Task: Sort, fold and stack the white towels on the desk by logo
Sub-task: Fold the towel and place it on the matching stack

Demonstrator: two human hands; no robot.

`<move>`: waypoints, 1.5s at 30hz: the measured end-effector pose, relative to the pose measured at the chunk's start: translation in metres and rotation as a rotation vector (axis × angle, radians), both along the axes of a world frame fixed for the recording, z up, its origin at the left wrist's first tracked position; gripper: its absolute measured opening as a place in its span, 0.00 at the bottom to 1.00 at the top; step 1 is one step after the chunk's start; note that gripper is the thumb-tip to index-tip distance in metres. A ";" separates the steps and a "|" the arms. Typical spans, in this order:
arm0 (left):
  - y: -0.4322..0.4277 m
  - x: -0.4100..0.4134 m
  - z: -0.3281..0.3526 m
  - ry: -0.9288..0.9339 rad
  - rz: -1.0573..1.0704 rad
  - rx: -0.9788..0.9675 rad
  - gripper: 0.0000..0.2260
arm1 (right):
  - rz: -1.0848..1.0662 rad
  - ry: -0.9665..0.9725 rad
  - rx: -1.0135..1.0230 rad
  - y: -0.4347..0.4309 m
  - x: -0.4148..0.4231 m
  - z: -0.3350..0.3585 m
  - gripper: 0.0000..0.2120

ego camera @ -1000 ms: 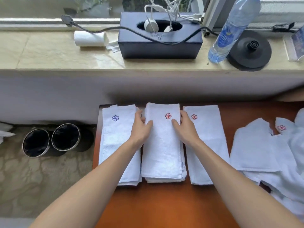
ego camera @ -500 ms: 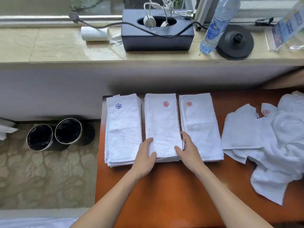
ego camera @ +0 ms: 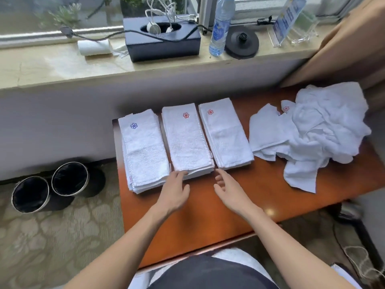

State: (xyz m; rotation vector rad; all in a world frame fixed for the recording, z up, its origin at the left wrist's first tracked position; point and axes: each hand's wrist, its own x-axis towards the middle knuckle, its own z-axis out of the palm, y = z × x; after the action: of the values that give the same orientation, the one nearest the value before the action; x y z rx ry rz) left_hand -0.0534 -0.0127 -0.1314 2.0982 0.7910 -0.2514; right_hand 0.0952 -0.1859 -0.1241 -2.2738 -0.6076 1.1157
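both hands have slid down the sides of the middle red-logo stack (ego camera: 187, 140) and now come away at its near edge. the left hand (ego camera: 175, 189) is open with relaxed fingers, its tips seemingly just touching that edge; the right hand (ego camera: 228, 188) hovers open just off the near corner, holding nothing. the blue-logo stack (ego camera: 143, 155) lies just left of the left hand, a second red-logo stack (ego camera: 226, 136) just beyond the right hand. squaring looks finished; the unfolded heap (ego camera: 325, 130), well right of the right hand on the desk (ego camera: 208, 215), probably comes next.

Soft window daylight, slight blur, wide-angle edge warping, desk (ego camera: 268, 211) glare
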 end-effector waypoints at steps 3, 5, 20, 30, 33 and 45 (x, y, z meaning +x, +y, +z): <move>-0.013 -0.001 0.004 0.007 -0.179 0.112 0.22 | 0.011 -0.082 -0.018 -0.027 -0.013 0.011 0.27; -0.026 0.000 0.005 0.028 -0.287 0.185 0.22 | -0.001 -0.130 -0.041 -0.045 -0.019 0.014 0.26; -0.227 0.113 0.014 0.022 -0.795 0.351 0.21 | -0.404 -0.246 -0.021 -0.287 -0.007 0.017 0.23; -0.420 0.213 0.030 -0.099 -0.959 0.357 0.21 | -0.621 -0.286 -0.034 -0.489 0.048 0.037 0.22; -0.463 0.230 0.036 -0.105 -1.011 0.349 0.21 | -0.707 -0.236 -0.022 -0.528 0.053 0.042 0.21; -0.531 0.374 0.032 -0.135 -1.087 0.329 0.21 | -0.812 -0.185 0.018 -0.598 0.166 0.042 0.21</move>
State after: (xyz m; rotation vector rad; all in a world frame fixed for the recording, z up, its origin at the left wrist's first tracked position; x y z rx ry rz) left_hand 0.3203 -0.5435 -0.0998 2.6383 -0.4962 -0.5651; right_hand 0.2612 -0.7842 -0.0821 -2.2677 0.2513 0.4956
